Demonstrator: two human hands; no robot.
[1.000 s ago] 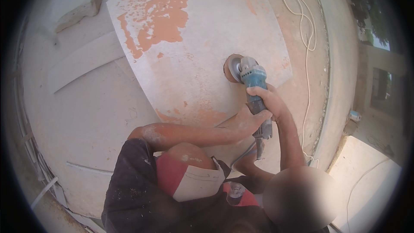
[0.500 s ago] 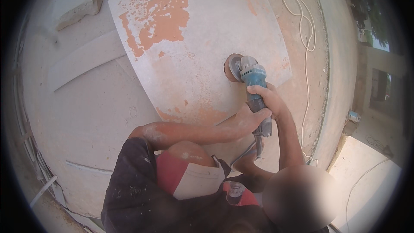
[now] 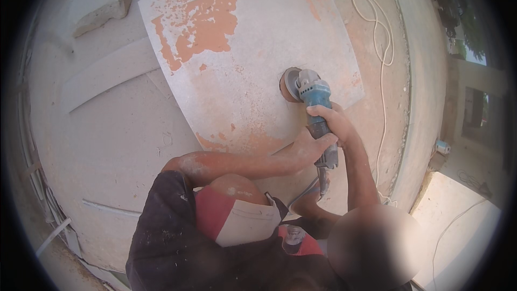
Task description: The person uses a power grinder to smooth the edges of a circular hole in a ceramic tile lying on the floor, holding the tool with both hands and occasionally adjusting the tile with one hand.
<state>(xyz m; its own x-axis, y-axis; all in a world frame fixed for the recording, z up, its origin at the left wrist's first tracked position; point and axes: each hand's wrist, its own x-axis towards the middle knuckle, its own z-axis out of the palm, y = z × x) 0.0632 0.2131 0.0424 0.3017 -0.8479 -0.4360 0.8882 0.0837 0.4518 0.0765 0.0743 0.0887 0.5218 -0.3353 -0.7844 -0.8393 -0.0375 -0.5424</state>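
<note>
An angle grinder (image 3: 316, 96), teal with a grey head and black rear, is gripped by both hands. My left hand (image 3: 311, 148) wraps round its dark rear body, the forearm stretched across from the left. Farther forward, my right hand (image 3: 335, 121) closes round the teal housing near the head. The round brown disc (image 3: 289, 85) is tilted, its edge at the surface of a large pale panel (image 3: 269, 27); whether it spins cannot be told. Orange-brown patches (image 3: 207, 27) show across the panel's far left and near edge. A dark cord leaves the grinder's rear.
A pale slab (image 3: 102, 2) lies at the far left. A loose white cable (image 3: 383, 75) runs along the right side of the panel. Thin strips (image 3: 48, 205) lie at the left rim. My bent knee (image 3: 237, 187) is close below the left forearm.
The grinder and both hands have shifted very slightly left over the panel. Both grips are the same.
</note>
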